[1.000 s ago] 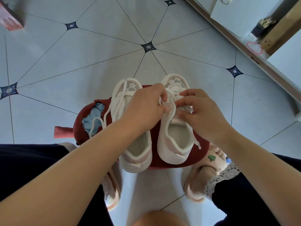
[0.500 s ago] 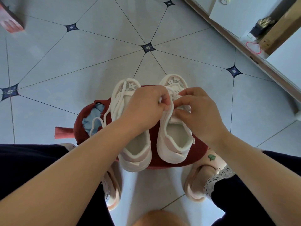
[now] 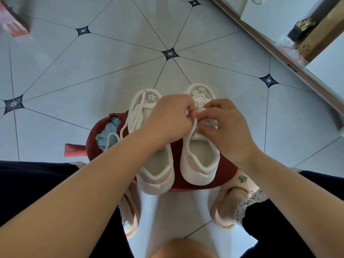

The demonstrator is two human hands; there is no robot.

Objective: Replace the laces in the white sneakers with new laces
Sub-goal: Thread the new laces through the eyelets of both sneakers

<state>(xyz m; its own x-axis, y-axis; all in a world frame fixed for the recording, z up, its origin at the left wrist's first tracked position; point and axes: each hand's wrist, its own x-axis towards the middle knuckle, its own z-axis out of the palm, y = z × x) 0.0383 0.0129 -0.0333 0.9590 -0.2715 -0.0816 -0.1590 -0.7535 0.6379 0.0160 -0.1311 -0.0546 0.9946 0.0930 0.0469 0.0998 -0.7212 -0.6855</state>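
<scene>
Two white sneakers stand side by side on a red stool (image 3: 226, 169), toes pointing away from me. The left sneaker (image 3: 156, 164) has a loose white lace (image 3: 123, 127) trailing off its left side. Over the right sneaker (image 3: 200, 159) both my hands meet. My left hand (image 3: 171, 118) grips a loop of white lace (image 3: 193, 125) with curled fingers. My right hand (image 3: 225, 125) pinches the lace at the tongue between thumb and forefinger. The eyelets under my hands are hidden.
A blue cloth (image 3: 107, 133) shows through a tear in the stool's left side. My feet in pink slippers (image 3: 227, 205) flank the stool on grey floor tiles (image 3: 93, 71). A wooden threshold (image 3: 279, 54) runs along the upper right.
Both hands have shifted slightly toward the toe of the right sneaker, and the lace loop in my left hand now stands out more clearly.
</scene>
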